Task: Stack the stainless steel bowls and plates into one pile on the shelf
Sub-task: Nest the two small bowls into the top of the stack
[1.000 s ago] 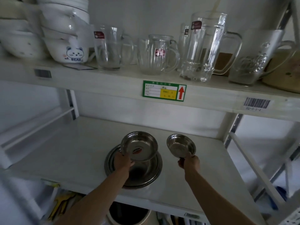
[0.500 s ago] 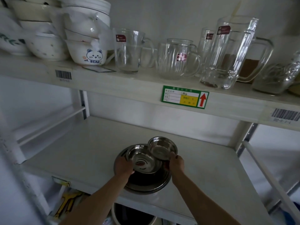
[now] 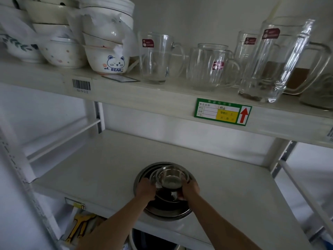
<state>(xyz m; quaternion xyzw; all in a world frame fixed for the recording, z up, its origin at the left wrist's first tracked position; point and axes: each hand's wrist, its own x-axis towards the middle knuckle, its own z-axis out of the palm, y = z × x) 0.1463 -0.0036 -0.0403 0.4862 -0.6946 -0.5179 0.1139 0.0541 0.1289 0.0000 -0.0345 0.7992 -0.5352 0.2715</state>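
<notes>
A wide steel plate [image 3: 167, 212] lies near the front edge of the white shelf [image 3: 90, 174]. Above it sits a medium steel bowl [image 3: 166, 195], and a small steel bowl [image 3: 172, 178] is nested inside that bowl. My left hand [image 3: 146, 189] grips the medium bowl's left rim. On the other side, my right hand [image 3: 191, 189] holds the small bowl's right rim. Both forearms reach in from below. Whether the bowls rest fully on the plate is hidden by my hands.
The upper shelf [image 3: 162, 98] hangs close overhead with ceramic bowls [image 3: 108, 64] at left and glass mugs [image 3: 158, 58] at right. A green label [image 3: 222, 111] is stuck on its front edge. White uprights and rails [image 3: 304, 193] flank the shelf.
My right hand carried the small bowl leftward and set it into the medium bowl, which my left hand lowered over the plate. The camera has also shifted to the left.
</notes>
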